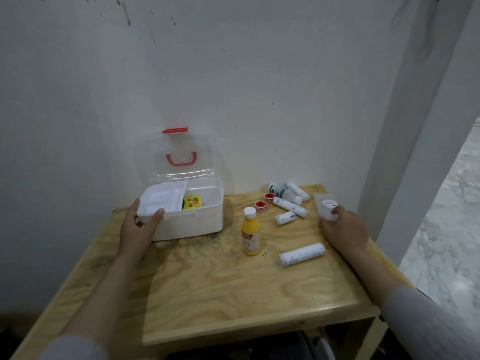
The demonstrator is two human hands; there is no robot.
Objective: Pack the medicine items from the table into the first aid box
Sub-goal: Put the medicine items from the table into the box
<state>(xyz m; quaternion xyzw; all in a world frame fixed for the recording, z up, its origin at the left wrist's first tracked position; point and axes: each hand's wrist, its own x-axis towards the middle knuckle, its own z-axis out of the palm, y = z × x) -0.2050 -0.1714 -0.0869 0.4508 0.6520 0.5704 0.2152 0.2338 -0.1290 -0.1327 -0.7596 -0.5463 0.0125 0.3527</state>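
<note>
From my head camera, looking down at the wooden table [233, 294], my left hand [140, 227] grips the front-left corner of the white insert tray [162, 201], thumb on its rim and fingers curled beneath. The tray sits shifted to the left over the first aid box [192, 224], so the right part of the box is uncovered. My right hand [342, 227] is closed around a clear packet [327, 206] with a round white label, near the table's right edge.

To do this step well, I judge I should keep the tray held aside and level, carry the packet over the standing yellow bottle [251, 233] without knocking it, and lay it flat in the open part of the box so taller items can still fit.

As for containers: the box stands at the back left against the wall, its clear lid [179, 157] with a red handle raised upright. Inside I can see one yellow printed carton [192, 202]; the tray's compartments look empty. Still out on the table are a large bandage roll [302, 254] near the front, several smaller rolls [289, 207] further back, two red-cored tape rolls [264, 201], and a white bottle [281, 190] lying on its side at the back.
</note>
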